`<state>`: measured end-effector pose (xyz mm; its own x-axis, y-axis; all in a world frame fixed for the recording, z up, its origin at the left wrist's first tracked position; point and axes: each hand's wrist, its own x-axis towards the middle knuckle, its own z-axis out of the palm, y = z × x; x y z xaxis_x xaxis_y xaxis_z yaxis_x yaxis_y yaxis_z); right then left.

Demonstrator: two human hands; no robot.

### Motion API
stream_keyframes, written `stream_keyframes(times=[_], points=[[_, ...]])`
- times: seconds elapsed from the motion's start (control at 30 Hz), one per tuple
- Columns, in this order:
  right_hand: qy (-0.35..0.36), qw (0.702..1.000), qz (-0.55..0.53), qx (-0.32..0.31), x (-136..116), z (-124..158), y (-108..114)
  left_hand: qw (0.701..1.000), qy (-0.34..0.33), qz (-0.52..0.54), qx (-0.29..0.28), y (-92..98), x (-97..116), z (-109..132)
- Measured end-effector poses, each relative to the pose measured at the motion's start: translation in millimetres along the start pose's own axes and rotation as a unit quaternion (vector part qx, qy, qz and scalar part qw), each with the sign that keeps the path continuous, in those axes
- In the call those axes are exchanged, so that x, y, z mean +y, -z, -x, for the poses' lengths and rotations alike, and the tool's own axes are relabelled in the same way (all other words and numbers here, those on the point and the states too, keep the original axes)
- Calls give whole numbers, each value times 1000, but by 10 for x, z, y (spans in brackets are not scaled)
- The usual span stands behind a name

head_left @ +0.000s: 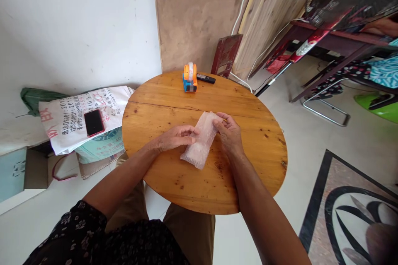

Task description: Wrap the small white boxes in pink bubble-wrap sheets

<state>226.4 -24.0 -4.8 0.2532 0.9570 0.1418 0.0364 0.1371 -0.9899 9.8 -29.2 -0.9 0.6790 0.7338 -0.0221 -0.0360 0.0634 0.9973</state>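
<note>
A flat, pinkish-white bubble-wrap packet [200, 145] lies slantwise over the middle of the round wooden table [161, 103]. My right hand [229, 130] pinches its upper right corner between thumb and fingers. At the packet's left edge is my left hand [178, 137], its fingers stretched out and touching the wrap near the middle. What is inside the packet cannot be made out. Toward the table's far edge stands an orange and blue tape dispenser [190, 78], with a black object [206, 78] lying just right of it.
Left of the table, a phone [94, 123] rests on white printed sacks [115, 97]. A dark red chair [226, 56] stands behind the table. At the right are a red and silver pole [306, 47], a dark table and a seated person's patterned clothing.
</note>
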Motion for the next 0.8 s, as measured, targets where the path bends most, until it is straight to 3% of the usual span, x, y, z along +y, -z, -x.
stream_keyframes(times=[0.2, 0.27, 0.4, 0.5, 0.67, 0.8], points=[[124, 980, 125, 88, -83, 50, 67, 1000, 1, 9, 20, 8, -91, -45], [112, 981, 144, 59, -108, 93, 48, 1000, -3, 10, 18, -2, -85, -43], [37, 977, 196, -78, -104, 189, -64, 998, -49, 21, -24, -29, -13, -23], [30, 966, 242, -88, -89, 233, -126, 995, -68, 27, -64, -32, 35, -8], [13, 990, 121, -66, -99, 210, -100, 997, -54, 53, 4, 5, 8, -16], [-80, 995, -37, -42, -117, 164, -69, 995, -57, 18, 79, 19, -61, -49]])
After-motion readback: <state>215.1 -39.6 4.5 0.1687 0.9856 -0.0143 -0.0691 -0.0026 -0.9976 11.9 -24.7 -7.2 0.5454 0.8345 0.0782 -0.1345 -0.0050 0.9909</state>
